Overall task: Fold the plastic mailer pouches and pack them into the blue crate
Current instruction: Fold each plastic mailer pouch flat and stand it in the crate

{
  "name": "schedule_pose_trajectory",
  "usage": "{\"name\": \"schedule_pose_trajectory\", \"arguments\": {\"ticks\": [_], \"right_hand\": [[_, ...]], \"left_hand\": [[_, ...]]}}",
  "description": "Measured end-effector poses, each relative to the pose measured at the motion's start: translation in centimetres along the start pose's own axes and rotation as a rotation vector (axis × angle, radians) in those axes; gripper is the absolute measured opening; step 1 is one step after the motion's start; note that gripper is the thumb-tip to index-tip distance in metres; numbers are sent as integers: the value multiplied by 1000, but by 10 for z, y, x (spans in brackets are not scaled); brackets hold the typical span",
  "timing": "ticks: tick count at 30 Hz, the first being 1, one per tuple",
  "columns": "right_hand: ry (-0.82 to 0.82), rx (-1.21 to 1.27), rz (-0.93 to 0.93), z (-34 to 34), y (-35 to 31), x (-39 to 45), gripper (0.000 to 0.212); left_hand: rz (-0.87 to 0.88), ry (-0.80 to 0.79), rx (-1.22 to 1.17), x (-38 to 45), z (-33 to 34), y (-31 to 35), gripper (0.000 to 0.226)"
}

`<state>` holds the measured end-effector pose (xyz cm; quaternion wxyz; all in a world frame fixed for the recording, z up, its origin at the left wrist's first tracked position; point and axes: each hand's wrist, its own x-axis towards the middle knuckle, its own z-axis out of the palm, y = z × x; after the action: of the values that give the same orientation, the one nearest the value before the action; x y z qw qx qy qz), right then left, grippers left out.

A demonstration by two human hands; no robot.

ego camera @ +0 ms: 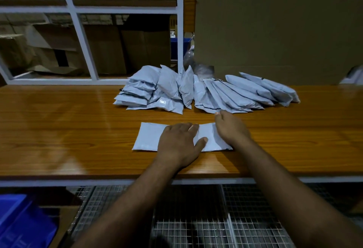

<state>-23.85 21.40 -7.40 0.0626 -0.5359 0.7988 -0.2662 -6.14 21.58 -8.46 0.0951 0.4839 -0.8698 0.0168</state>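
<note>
Fingers (193, 128) of the left hand (179, 143) lie straight and flat, pressing the middle of a pale grey flat plastic mailer pouch (149, 136); thumb spread along its near edge. Right hand (230, 128) rests on the pouch's right end, its fingers loosely extended toward the far side, holding nothing as far as can be seen.

Nearest, low left: corner of a blue plastic crate (17, 216), below worktop level, beside wire mesh shelving (196, 218).

Pouch lies on the glossy brown wooden worktop (68, 130) close to its near edge, long axis running left to right across the body. Left end is bare; both hands crowd centre and right. Judgement: a fold would bring one end over the other along that axis, with the left hand pinning the crease line. Crate sits on the left side, so that hand is nearer for packing.

Farther back: a fanned heap of grey filled mailer pouches (206, 92), well apart from the flat one. Behind: tall brown cardboard sheet (275, 28), white shelf frame (82, 37).
</note>
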Motion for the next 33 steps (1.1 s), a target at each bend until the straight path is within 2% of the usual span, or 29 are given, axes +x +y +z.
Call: {"name": "schedule_pose_trajectory", "arguments": {"ticks": [8,11,13,15,17,22,28,31,33], "right_hand": [[-107,-459,-51,11,5,4,59],[-25,-654,-77,10,-3,3,63],[12,-645,-76,11,-1,-1,63],[31,-512,-15,11,6,-6,61],[56,-343,62,10,12,-8,56],[81,-141,56,0,25,-2,43],[-25,-351,-28,3,24,-6,51],[-39,-495,-64,3,26,-7,54],[-17,-595,-79,1,21,-7,55]], "left_hand": [[2,-43,36,5,-1,1,69],[27,-16,51,10,-5,8,64],[47,49,-63,13,-4,19,56],[46,69,-122,15,0,29,53],[44,54,-86,17,6,32,53],[23,-7,-3,21,9,35,54],[-33,-58,36,20,7,45,57],[-4,-21,-94,17,4,40,56],[-15,-25,-273,17,-6,34,55]]}}
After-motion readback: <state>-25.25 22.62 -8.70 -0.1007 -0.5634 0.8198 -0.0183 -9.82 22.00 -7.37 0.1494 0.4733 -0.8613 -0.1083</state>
